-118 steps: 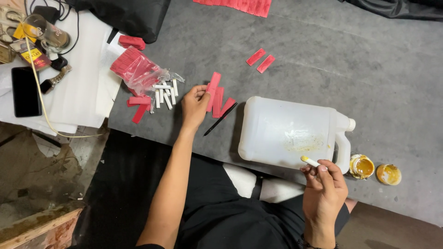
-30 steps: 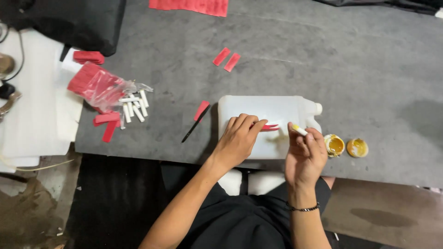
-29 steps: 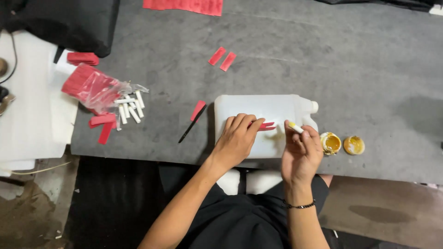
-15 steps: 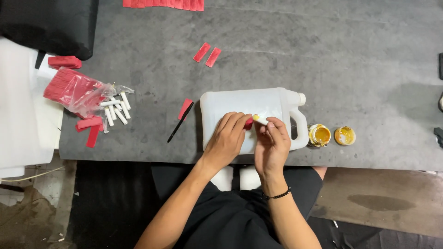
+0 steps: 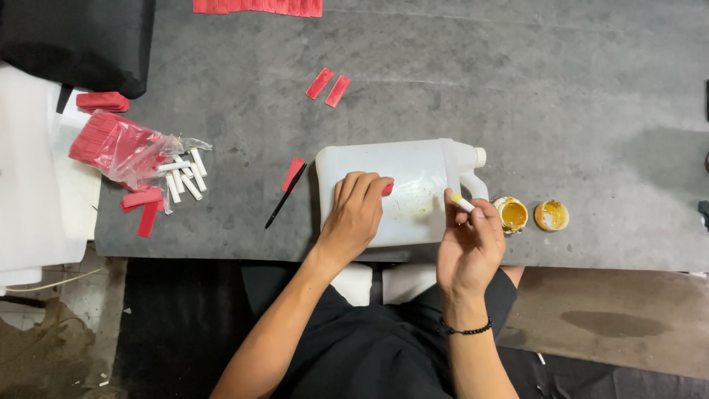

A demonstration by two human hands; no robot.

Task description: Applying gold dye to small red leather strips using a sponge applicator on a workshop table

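Right now we have our left hand (image 5: 354, 214) laid palm-down on the white plastic jug (image 5: 413, 177), which lies on its side on the grey table (image 5: 576, 96) with its handle and capped neck pointing to the right. Our left fingers are pressed flat and close together over a small red strip (image 5: 387, 189), only the end of which shows past the fingertips, so we are pinning it against the jug's wall rather than clenching it. Our right hand (image 5: 469, 247) hovers just off the jug's handle end, its thumb and forefinger pinched around a short white stick (image 5: 462, 202) whose tip is stained yellow. Just beside that hand, on the table, sit a small open pot of yellow paste (image 5: 512, 214) and its lid (image 5: 552, 215), side by side and touching neither hand. Yellowish smears mark the jug's side near the stick. To the left of the jug lies one red strip with a thin black tool (image 5: 286, 195) across it, and farther left a clear bag of red strips (image 5: 118, 148) with loose white tubes (image 5: 183, 175) spilled beside it. Two more red strips (image 5: 329, 86) rest well apart, up the table.
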